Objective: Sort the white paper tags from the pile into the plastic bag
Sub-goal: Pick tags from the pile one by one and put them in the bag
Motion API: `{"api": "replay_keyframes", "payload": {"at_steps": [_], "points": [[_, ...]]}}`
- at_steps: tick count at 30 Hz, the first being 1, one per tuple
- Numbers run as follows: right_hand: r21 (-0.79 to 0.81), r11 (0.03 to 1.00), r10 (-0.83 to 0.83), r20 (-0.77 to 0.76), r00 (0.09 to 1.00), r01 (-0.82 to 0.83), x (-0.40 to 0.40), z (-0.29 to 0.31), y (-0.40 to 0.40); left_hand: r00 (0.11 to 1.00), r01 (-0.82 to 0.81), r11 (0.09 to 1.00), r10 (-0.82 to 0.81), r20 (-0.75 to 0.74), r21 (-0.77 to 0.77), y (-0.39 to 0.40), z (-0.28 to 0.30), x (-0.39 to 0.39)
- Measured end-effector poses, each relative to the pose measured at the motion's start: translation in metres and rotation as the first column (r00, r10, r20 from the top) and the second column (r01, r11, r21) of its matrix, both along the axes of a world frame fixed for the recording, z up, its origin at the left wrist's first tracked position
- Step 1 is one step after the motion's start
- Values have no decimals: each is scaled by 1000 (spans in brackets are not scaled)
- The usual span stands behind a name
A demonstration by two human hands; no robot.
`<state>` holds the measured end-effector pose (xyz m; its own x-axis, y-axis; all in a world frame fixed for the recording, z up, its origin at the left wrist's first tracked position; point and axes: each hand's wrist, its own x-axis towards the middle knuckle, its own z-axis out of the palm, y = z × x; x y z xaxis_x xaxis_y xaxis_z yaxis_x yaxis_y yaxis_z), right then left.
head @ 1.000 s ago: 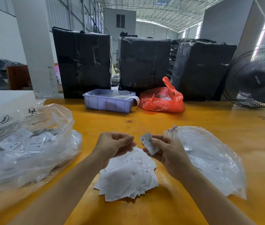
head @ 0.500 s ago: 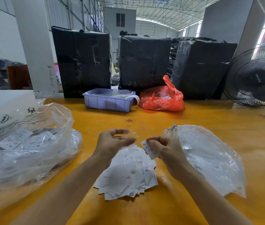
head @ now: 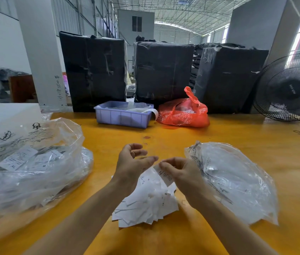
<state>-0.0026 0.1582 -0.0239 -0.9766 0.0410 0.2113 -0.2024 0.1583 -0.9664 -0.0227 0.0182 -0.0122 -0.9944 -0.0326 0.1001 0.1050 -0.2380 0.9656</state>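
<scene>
The left hand point(head: 132, 162) hovers with fingers loosely curled and apart, holding nothing. Below and between both hands, the pile point(head: 145, 203) of white paper tags lies on the counter point(head: 219, 133); they look light, thin and easily creased, best pinched by an edge. The right hand point(head: 180, 173) pinches one tag point(head: 164, 174) between thumb and fingertips. The plastic bag point(head: 237, 181) lies just right of it.

An orange-yellow tabletop point(head: 228, 137) carries a pile of white tags point(head: 145, 203) near its front edge. A clear bag point(head: 237, 181) lies just right of the pile, and a larger clear bag point(head: 31, 168) holding tags lies well to the left. At the far edge sit a lilac bin point(head: 122, 115) and, beside it, a red bag point(head: 184, 112).
</scene>
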Motion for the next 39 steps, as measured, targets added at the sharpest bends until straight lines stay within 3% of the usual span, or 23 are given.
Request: {"api": "replay_keyframes", "payload": {"at_steps": [3,5,9,12,16,20,34,39], "points": [[71,994,-74,-78,994,80,-3,1,5,988,154,979,-149,51,-136,-4,2,0],[200,976,-55,-172,984,90,-3,2,7,968,249,924,-238,73,-289,-6,1,1],[408,908,26,-288,957,98,-2,3,7,951,293,849,-307,40,-440,-6,-3,3],[361,924,-6,-316,949,127,-4,2,8,966,240,879,-258,13,-413,-6,-6,3],[167,972,-102,-346,933,168,-4,7,16,974,224,936,-209,84,-271,-9,-5,0],[46,985,-141,-358,923,168,-4,11,20,972,229,938,-205,114,-260,-10,-3,0],[204,970,-46,-385,922,134,-5,6,18,939,309,939,-276,205,-152,-10,1,2],[178,969,-83,-429,900,174,-4,6,18,918,358,921,-317,239,-151,-11,4,4]]}}
